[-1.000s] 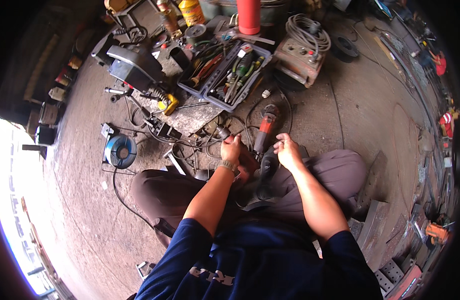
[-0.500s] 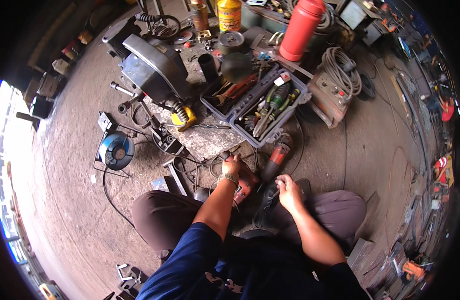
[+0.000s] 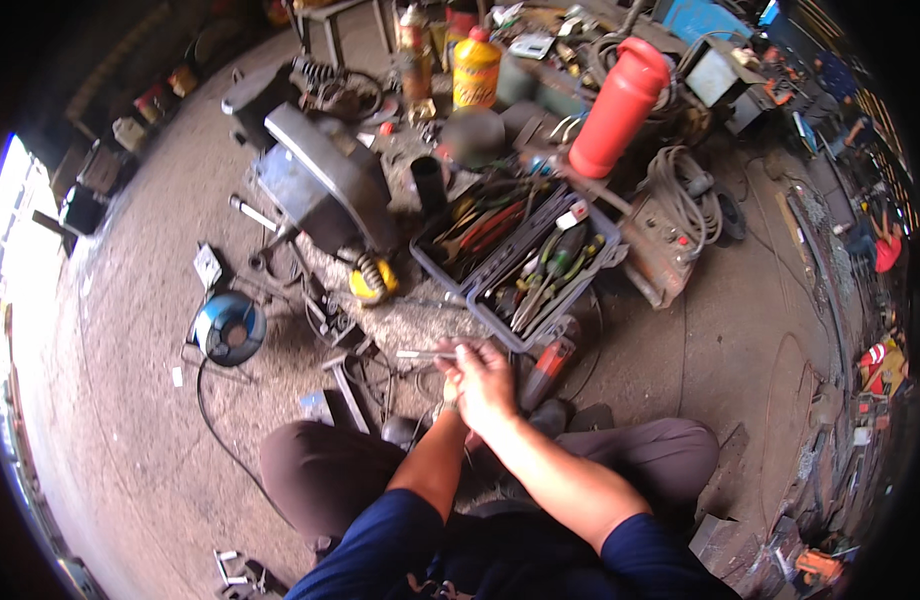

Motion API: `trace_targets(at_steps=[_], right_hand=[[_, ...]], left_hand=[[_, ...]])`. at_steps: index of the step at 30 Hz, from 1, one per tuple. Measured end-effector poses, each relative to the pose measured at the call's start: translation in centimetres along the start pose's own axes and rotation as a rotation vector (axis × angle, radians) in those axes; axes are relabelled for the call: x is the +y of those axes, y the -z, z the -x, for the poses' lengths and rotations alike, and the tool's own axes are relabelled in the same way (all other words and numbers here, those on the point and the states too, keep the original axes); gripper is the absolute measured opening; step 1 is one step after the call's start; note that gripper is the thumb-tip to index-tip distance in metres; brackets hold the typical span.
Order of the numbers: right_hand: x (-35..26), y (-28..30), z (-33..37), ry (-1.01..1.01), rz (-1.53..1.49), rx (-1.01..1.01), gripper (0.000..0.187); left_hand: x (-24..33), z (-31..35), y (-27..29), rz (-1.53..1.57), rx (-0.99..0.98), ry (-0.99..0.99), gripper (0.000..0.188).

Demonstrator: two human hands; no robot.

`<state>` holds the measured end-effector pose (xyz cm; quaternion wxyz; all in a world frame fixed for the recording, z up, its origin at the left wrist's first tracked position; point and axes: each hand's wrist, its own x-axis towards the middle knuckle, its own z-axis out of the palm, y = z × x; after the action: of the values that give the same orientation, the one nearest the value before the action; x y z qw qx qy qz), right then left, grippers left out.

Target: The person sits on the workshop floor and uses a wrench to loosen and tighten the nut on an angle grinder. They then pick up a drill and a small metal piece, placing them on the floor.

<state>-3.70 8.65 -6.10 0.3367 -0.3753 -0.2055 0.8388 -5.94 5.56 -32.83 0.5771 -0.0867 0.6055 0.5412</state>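
My right hand (image 3: pixel 488 385) is closed on a slim metal rod (image 3: pixel 416 354) that sticks out to the left; its exact kind is too small to make out. Partly behind it is my left hand (image 3: pixel 448 388), at or against the right one, its fingers mostly hidden. Under my wrists a little of a red power drill (image 3: pixel 473 440) shows between my legs. Just right of my hands lies a red angle grinder (image 3: pixel 547 373). Beyond them is an open grey toolbox (image 3: pixel 472 292) with pliers and screwdrivers in it.
A welding mask (image 3: pixel 325 180) and yellow tape measure (image 3: pixel 373 283) lie ahead left. A blue cable reel (image 3: pixel 228 328) stands left, a hammer (image 3: pixel 350 392) nearer. A red flask (image 3: pixel 620 110), yellow bottle (image 3: pixel 476 75) and cable-topped metal box (image 3: pixel 660 235) stand further off.
My right hand has moved left and forward from my right knee to my left hand, with the rod now showing. The left hand has drawn slightly back. The view has shifted.
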Motion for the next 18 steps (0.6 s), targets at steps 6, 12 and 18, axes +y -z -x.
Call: trace_targets(at_steps=[6, 12, 18], right_hand=[[3.4, -0.9, -4.5, 0.335, 0.444, -0.120, 0.013], [2.6, -1.6, -6.5, 0.191, -0.036, -0.124, 0.025], [-0.4, -0.2, -5.3, 0.658, 1.262, -0.120, 0.036]], left_hand=[[3.5, 5.5, 0.3, 0.432, -0.190, 0.006, 0.061], [6.4, 11.1, -0.2, 0.608, -0.290, -0.052, 0.048], [12.0, 20.9, -0.5, 0.778, -0.294, -0.041, 0.075]])
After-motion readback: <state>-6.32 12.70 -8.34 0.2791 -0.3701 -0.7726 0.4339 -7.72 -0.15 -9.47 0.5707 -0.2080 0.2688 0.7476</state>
